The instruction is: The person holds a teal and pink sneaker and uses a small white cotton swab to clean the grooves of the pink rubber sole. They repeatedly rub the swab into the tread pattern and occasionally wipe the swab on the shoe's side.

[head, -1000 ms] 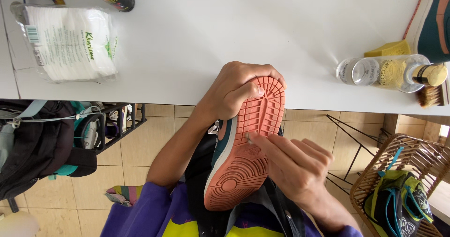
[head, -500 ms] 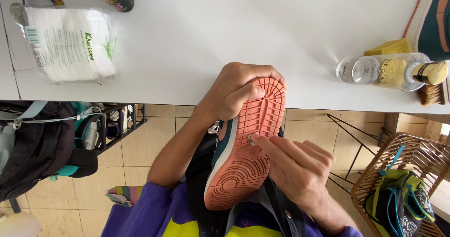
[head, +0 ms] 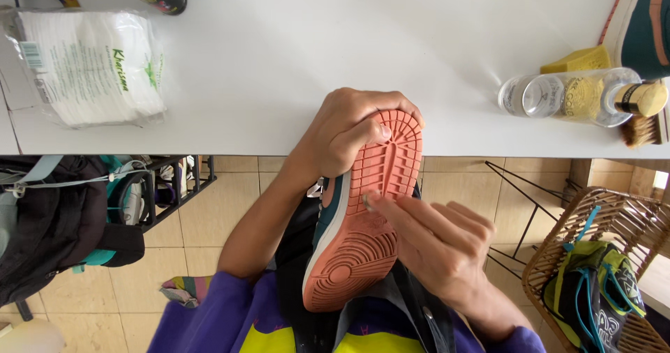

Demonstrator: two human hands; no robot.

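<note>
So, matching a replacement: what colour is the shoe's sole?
Salmon-orange sole, with a teal upper; head view shows it.

The low rubber-soled sneaker (head: 363, 234) has a salmon-orange sole with ribbed lines and ring patterns — its side is dark teal. The flat laminate table (head: 314, 39) is plain white. The soft plastic pack of white wipes (head: 87, 67) carries green print. The person's fabric sleeves (head: 230, 318) are purple — the chest part is yellow.

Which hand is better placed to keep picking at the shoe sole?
Right. The right hand has a fingertip on the orange sole mid-tread. The left hand is wrapped round the shoe's toe end, steadying it.
</note>
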